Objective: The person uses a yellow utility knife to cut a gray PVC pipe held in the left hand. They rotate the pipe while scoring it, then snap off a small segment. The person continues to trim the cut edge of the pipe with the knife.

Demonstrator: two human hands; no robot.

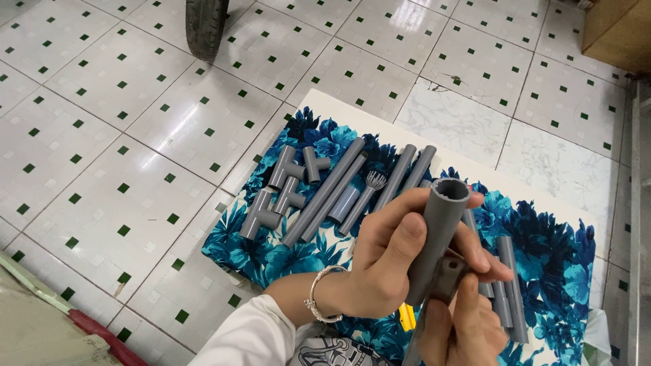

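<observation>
Closest to the camera, the right hand [456, 324] comes up from the bottom edge, fingers curled round a dark grey piece [444, 276] whose lower part is cut off by the frame; its shape is hard to make out. Just above it the left hand [397, 254], with a silver bracelet [317, 293] on the wrist and a white sleeve [247, 337] behind, is wrapped round a short grey pipe [439, 234] held tilted, open end up. The pipe's lower end touches the dark piece, and the fingers hide how the two meet. A small yellow thing [406, 316] peeks out below the left hand, mostly covered.

Beyond the hands lies a surface covered by a blue floral cloth [285, 254], its near left corner hanging over the tiled floor [102, 169]. On the cloth, well apart from the hands, sit grey tee fittings [281, 193] at the left, then long grey pipes [329, 193] laid side by side, a small grey strainer piece [375, 180] among them. More short pipes [510, 291] lie to the right, partly hidden behind the hands.

Open cloth shows at the near left and far right. Farther off, a tyre [205, 24] and a brown box [620, 30] are cut by the top edge.
</observation>
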